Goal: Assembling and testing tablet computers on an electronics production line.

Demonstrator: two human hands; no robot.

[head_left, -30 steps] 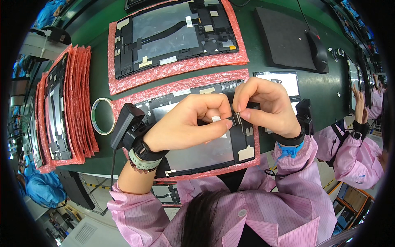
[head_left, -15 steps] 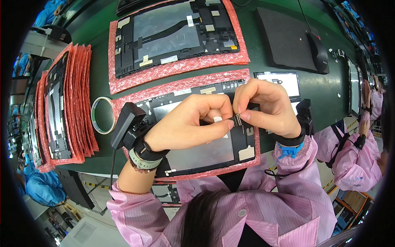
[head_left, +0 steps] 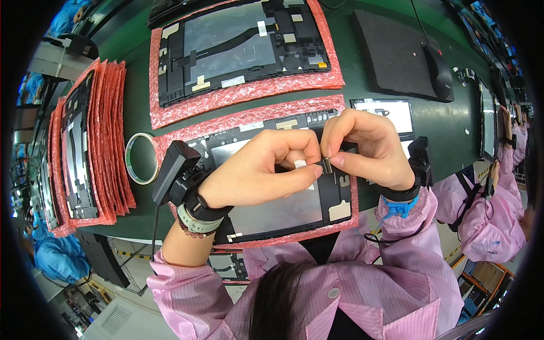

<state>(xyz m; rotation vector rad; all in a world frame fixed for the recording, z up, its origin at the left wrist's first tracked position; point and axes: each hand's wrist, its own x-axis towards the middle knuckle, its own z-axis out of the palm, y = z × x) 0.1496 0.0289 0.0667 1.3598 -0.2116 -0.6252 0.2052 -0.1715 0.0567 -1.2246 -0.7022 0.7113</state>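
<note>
A green table (head_left: 442,147) spread wide under it all, like a big clock with its middle in the middle of the view. At 9 o'clock stood a stack (head_left: 107,153) of panels and pink wraps, on edge and side by side. At 12 o'clock the far panel (head_left: 232,63), black and silver, lay flat on its own pink wrap (head_left: 249,96). In the middle, close to the person, the near panel (head_left: 272,218) lay flat on another pink wrap (head_left: 255,113), partly under the hands. A flat black pad (head_left: 391,56) lay between 1 and 2 o'clock. The left hand (head_left: 260,170) was above the near panel, its thumb and finger pinched on a small dark strip. The right hand (head_left: 368,144) came in between 2 and 3 o'clock, above that panel's right side, with its thumb and finger tips pinched on the strip's other end. A pale tape ring (head_left: 130,164) lay at 9 o'clock, just beside the near wrap. A black mouse (head_left: 436,71) sat on the pad at 2 o'clock. The strip (head_left: 327,165), with shiny lines, was just off the middle toward 3 o'clock, between the hands. Smallest was a white bit (head_left: 299,164) by the left fingers; I could not tell if they gripped it.
</note>
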